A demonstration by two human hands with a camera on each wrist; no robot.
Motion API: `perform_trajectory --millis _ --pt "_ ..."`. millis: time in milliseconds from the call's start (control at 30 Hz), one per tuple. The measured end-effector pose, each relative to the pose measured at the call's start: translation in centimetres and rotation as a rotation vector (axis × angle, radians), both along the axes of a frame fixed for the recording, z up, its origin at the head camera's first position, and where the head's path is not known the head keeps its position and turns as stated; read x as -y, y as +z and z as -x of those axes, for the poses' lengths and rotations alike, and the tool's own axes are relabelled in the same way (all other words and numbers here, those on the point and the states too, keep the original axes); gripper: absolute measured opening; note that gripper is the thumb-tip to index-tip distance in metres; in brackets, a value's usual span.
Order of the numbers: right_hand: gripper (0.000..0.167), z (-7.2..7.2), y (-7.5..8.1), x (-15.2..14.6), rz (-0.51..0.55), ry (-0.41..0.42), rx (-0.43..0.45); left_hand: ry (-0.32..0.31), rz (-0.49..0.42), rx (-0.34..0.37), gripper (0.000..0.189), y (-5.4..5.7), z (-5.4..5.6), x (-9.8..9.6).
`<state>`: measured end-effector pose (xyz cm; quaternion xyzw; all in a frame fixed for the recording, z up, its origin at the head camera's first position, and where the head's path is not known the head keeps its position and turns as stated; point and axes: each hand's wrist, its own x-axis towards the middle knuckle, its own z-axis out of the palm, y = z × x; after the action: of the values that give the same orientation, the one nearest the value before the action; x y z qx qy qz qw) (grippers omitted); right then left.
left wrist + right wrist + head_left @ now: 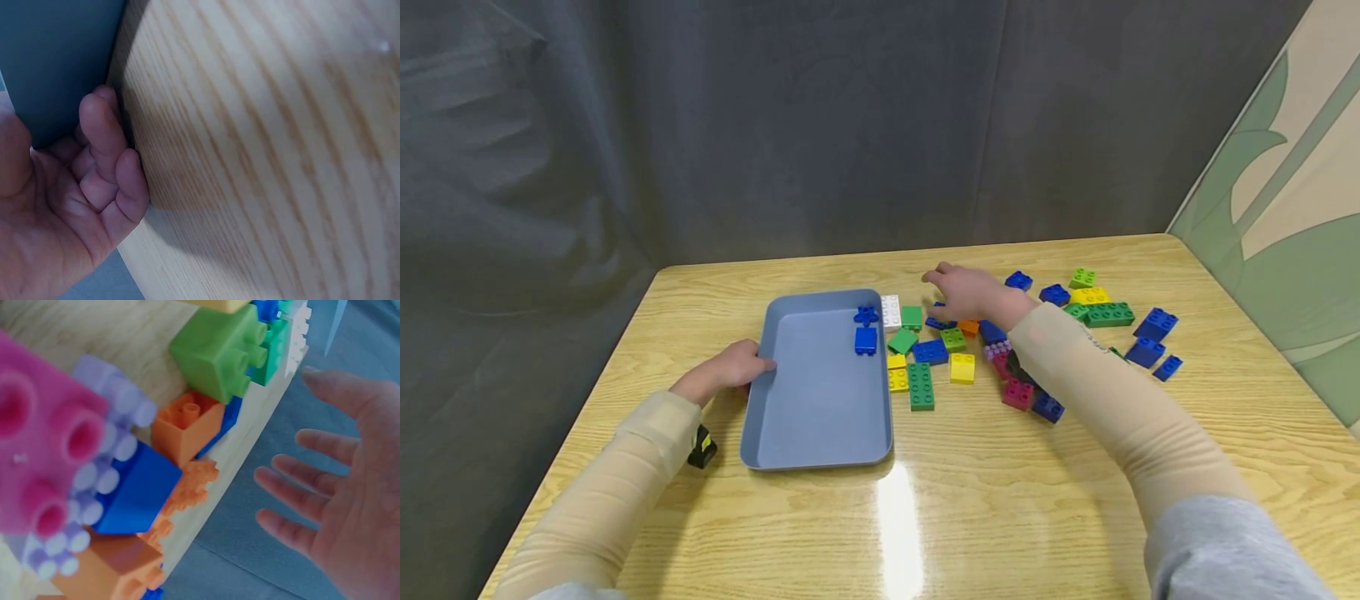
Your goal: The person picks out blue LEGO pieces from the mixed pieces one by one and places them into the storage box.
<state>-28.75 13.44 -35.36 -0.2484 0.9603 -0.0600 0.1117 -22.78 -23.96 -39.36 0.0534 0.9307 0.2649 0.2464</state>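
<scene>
Blue-grey tray, blue star piece, white brick, yellow brick, magenta brick, orange brick, lime-green brick, brown-grained yellowish bench, cream panel with green leaf pattern

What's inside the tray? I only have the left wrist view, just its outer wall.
Observer: The head view shows two blue pieces in the tray: a brick and a flower-like piece.
Operator: Anything held on the right?
Observer: No, the right wrist view shows the right grip open and empty.
Operator: Loose green bricks?
Observer: Yes, in the head view a long green brick lies on the table, right of the tray.
</scene>
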Motion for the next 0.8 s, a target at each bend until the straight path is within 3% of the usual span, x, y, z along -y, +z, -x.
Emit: perform_trajectory --millis 300,800 --pt "0.070 0.2 -1.1 0.4 -0.060 -0.035 0.119 -0.001 -0.006 -0.001 0.032 -0.1 0.0 0.0" --pt "0.063 0.1 -1.8 1.1 -0.115 -0.043 0.136 0.002 -0.018 0.006 0.031 0.1 -0.1 -0.1"
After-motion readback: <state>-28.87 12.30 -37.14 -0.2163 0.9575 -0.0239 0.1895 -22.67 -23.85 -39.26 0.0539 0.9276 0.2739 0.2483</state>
